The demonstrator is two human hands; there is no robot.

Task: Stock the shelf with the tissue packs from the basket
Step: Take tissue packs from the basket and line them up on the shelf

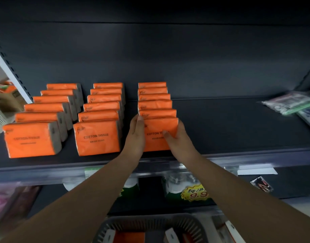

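3 rows orange tissue packs (98,137) on shelf (238,130); front pack (156,126) of 3rd: right grip (179,138) pinching it, left grip (135,135) flat on side. More in basket (150,219).

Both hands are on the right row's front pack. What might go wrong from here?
The front pack stands near the shelf's front edge; let go off balance, it may tip off. Pushed back by the left hand and right hand, it could skew the packs behind.
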